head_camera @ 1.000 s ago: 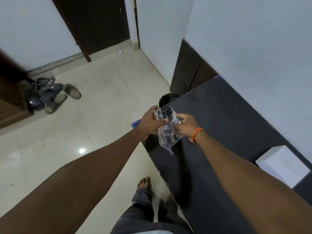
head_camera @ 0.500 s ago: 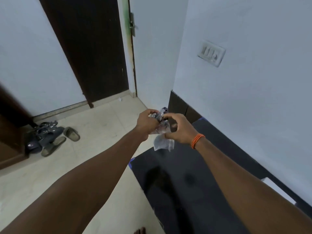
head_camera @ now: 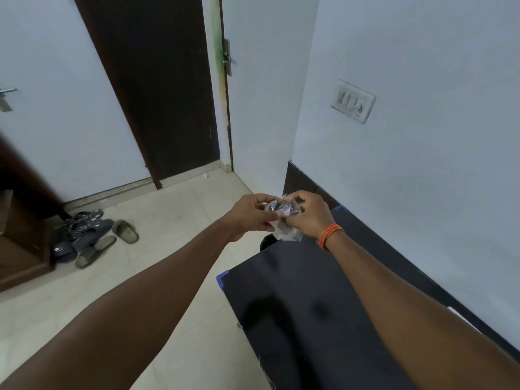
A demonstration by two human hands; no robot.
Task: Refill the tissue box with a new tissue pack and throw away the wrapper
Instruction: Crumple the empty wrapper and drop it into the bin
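A clear plastic wrapper (head_camera: 284,220) with dark print is crumpled between both hands, out in front of me above the far end of the black table (head_camera: 304,311). My left hand (head_camera: 249,215) grips its left side. My right hand (head_camera: 309,215), with an orange thread on the wrist, grips its right side and top. A black bin (head_camera: 267,242) shows just below the hands, past the table's end, mostly hidden. A sliver of the white tissue box (head_camera: 461,318) peeks out beside my right forearm.
Several sandals (head_camera: 92,237) lie on the tiled floor at the left by a brown cabinet (head_camera: 17,243). A dark door (head_camera: 157,88) stands ahead. A switch plate (head_camera: 353,101) sits on the right wall, which runs along the table.
My view has tilted up, so the tissue box and my feet have mostly left the frame. The hands have squeezed the hanging wrapper into a tighter bundle.
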